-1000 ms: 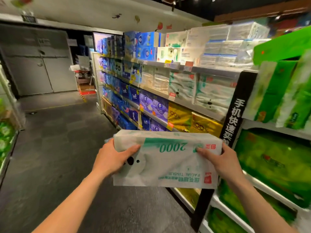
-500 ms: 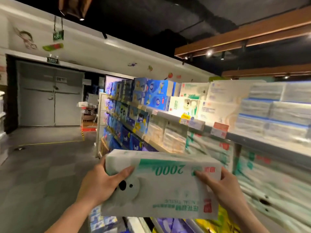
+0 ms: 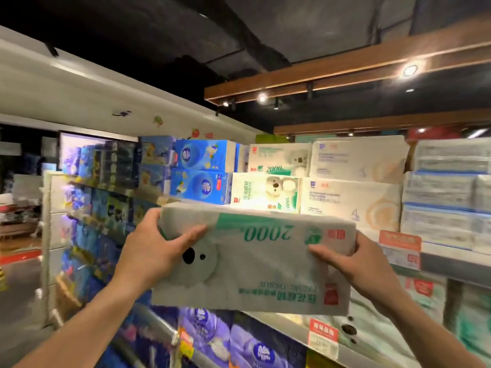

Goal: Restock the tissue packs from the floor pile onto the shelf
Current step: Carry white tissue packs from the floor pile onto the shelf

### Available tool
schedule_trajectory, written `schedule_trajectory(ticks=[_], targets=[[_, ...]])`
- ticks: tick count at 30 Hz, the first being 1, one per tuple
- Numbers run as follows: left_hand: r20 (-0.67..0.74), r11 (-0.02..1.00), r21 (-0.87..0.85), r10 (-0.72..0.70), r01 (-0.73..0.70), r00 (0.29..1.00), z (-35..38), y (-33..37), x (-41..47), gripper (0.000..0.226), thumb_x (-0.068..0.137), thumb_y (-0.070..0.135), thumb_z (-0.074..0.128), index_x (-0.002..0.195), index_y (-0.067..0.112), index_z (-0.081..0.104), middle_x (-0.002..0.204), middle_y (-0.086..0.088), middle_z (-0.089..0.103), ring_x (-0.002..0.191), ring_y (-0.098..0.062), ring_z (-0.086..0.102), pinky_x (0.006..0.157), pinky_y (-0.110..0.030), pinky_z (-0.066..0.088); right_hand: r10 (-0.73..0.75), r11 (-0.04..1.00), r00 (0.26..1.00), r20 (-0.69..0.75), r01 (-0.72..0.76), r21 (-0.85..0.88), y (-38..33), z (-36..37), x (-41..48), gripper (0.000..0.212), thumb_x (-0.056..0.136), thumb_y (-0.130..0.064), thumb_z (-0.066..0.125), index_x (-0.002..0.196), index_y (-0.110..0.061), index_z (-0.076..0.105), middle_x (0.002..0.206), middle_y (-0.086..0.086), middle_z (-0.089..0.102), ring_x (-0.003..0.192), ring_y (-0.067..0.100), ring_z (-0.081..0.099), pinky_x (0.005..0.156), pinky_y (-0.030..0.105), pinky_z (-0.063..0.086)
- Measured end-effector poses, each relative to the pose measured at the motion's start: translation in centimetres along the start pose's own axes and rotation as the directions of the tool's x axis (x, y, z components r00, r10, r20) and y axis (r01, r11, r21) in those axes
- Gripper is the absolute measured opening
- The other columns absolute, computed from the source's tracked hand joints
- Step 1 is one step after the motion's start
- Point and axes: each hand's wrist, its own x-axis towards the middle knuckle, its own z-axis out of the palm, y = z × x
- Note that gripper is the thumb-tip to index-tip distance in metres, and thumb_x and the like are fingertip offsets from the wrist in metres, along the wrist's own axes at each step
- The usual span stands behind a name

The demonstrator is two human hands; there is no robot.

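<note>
Before the upper shelf (image 3: 449, 261) — already stacked with other packs — the white-and-green tissue pack (image 3: 265, 269) hangs in the air, print upside down. The left hand (image 3: 156, 251) grips its left end and the right hand (image 3: 353, 264) its right end.

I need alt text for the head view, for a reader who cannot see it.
The left hand and right hand grip the ends of a tissue pack, print upside down, held before a shelf stacked with matching packs.
</note>
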Motion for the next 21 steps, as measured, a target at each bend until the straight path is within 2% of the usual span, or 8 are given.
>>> schedule_trajectory(ticks=[3, 6, 8, 11, 13, 15, 17, 21], targets=[[0.039, 0.995, -0.022, 0.096, -0.095, 0.995, 2.3, -0.5, 7.0, 0.071, 0.054, 0.078, 0.067, 0.106, 0.030, 0.059, 0.093, 0.015, 0.065, 0.082, -0.007, 0.063, 0.062, -0.027, 0.046, -0.025, 0.998, 0.994, -0.103, 0.019, -0.056, -1.4, 0.9, 5.0, 0.064, 0.051, -0.063, 0.079, 0.101, -0.026, 0.070, 0.094, -0.012, 0.076, 0.087, 0.009, 0.072, 0.076, 0.036, 0.060], [0.087, 0.980, -0.087, 0.187, -0.180, 0.978, 5.4, -1.5, 13.7, 0.079, 0.050, 0.082, 0.075, 0.109, 0.032, 0.058, 0.091, 0.009, 0.071, 0.081, -0.013, 0.069, 0.067, -0.034, 0.054, -0.071, 0.991, 0.981, -0.181, 0.048, -0.128, -2.3, 1.1, 10.4, 0.062, 0.053, -0.064, 0.079, 0.100, -0.025, 0.069, 0.097, -0.011, 0.074, 0.087, 0.010, 0.070, 0.076, 0.037, 0.060], [0.120, 0.960, -0.150, 0.254, -0.235, 0.960, 7.3, -1.8, 17.5, 0.078, 0.052, 0.070, 0.085, 0.113, 0.031, 0.057, 0.089, 0.005, 0.074, 0.076, -0.014, 0.072, 0.069, -0.036, 0.057, -0.104, 0.988, 0.968, -0.227, 0.075, -0.131, -2.3, 1.2, 14.1, 0.062, 0.051, -0.064, 0.081, 0.097, -0.024, 0.070, 0.096, -0.012, 0.074, 0.088, 0.011, 0.071, 0.078, 0.038, 0.061], [0.211, 0.904, -0.288, 0.382, -0.316, 0.900, 10.4, -1.1, 22.9, 0.060, 0.068, 0.034, 0.090, 0.117, 0.016, 0.061, 0.084, -0.008, 0.076, 0.065, -0.018, 0.072, 0.058, -0.027, 0.055, -0.130, 0.986, 0.965, -0.229, 0.103, -0.128, -2.6, 1.0, 19.9, 0.058, 0.051, -0.060, 0.080, 0.097, -0.026, 0.072, 0.098, -0.011, 0.074, 0.090, 0.012, 0.072, 0.082, 0.040, 0.061], [0.237, 0.886, -0.319, 0.419, -0.337, 0.877, 12.3, -0.7, 26.8, 0.050, 0.072, 0.026, 0.088, 0.112, 0.007, 0.065, 0.082, -0.015, 0.074, 0.063, -0.021, 0.069, 0.057, -0.029, 0.054, -0.135, 0.985, 0.967, -0.214, 0.107, -0.135, -3.1, 1.1, 23.5, 0.048, 0.054, -0.056, 0.080, 0.093, -0.031, 0.069, 0.100, -0.010, 0.073, 0.092, 0.012, 0.070, 0.080, 0.039, 0.060], [0.228, 0.871, -0.363, 0.429, -0.332, 0.874, 14.3, -1.0, 30.3, 0.050, 0.071, 0.028, 0.089, 0.108, 0.003, 0.067, 0.083, -0.019, 0.074, 0.062, -0.021, 0.067, 0.060, -0.032, 0.054, -0.158, 0.982, 0.964, -0.214, 0.130, -0.136, -3.4, 1.3, 27.0, 0.043, 0.056, -0.052, 0.079, 0.091, -0.031, 0.066, 0.097, -0.011, 0.071, 0.090, 0.010, 0.067, 0.070, 0.030, 0.057], [0.205, 0.870, -0.388, 0.403, -0.304, 0.892, 16.3, -1.1, 33.4, 0.048, 0.068, 0.031, 0.089, 0.102, 0.002, 0.071, 0.084, -0.017, 0.075, 0.061, -0.018, 0.066, 0.063, -0.032, 0.055, -0.172, 0.981, 0.955, -0.242, 0.143, -0.134, -3.4, 1.8, 30.4, 0.045, 0.057, -0.051, 0.080, 0.094, -0.028, 0.068, 0.094, -0.013, 0.069, 0.087, 0.006, 0.066, 0.067, 0.026, 0.055], [0.159, 0.887, -0.381, 0.342, -0.262, 0.926, 20.0, -0.8, 38.5, 0.025, 0.073, 0.023, 0.086, 0.087, 0.006, 0.075, 0.057, 0.010, 0.070, 0.046, 0.002, 0.058, 0.046, -0.014, 0.045, -0.110, 0.988, 0.942, -0.317, 0.068, -0.142, -2.1, 3.0, 36.8, 0.053, 0.059, -0.055, 0.083, 0.099, -0.022, 0.072, 0.097, -0.007, 0.072, 0.093, 0.016, 0.069, 0.082, 0.040, 0.059]])
